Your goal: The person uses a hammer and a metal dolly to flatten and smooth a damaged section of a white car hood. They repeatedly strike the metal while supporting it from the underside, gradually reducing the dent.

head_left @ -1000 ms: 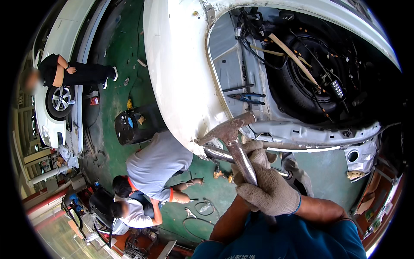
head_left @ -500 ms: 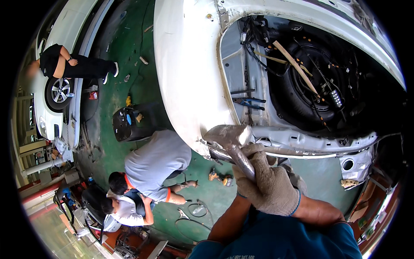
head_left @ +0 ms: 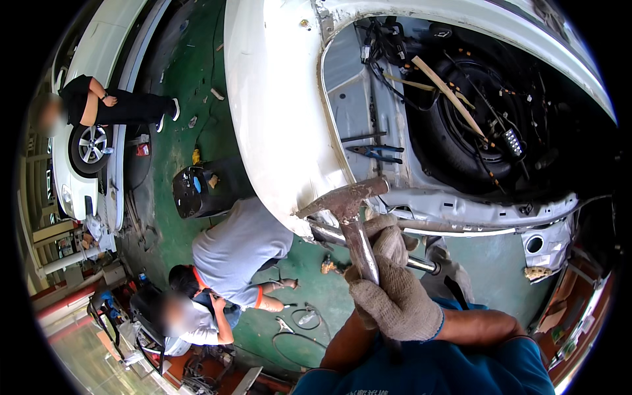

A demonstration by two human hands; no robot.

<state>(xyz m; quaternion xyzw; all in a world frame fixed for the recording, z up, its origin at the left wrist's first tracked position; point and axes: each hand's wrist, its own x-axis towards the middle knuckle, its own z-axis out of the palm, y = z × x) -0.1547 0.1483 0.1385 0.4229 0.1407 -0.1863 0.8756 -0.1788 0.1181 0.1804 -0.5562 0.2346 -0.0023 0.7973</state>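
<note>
Hammer (head_left: 350, 203) clasped by right hand (head_left: 399, 296); left hand (head_left: 392, 245) grasps metal bar (head_left: 330, 234) beside white car (head_left: 283, 118).

Yellow drill (head_left: 328, 266) on green floor (head_left: 334, 295)

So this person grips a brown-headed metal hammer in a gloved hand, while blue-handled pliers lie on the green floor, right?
Not quite: the blue-handled metal pliers aren't on the green floor. The head view shows them inside the white car's open trunk, left of the round black tyre. The gloved right hand does grip the brown-headed metal hammer.
</note>
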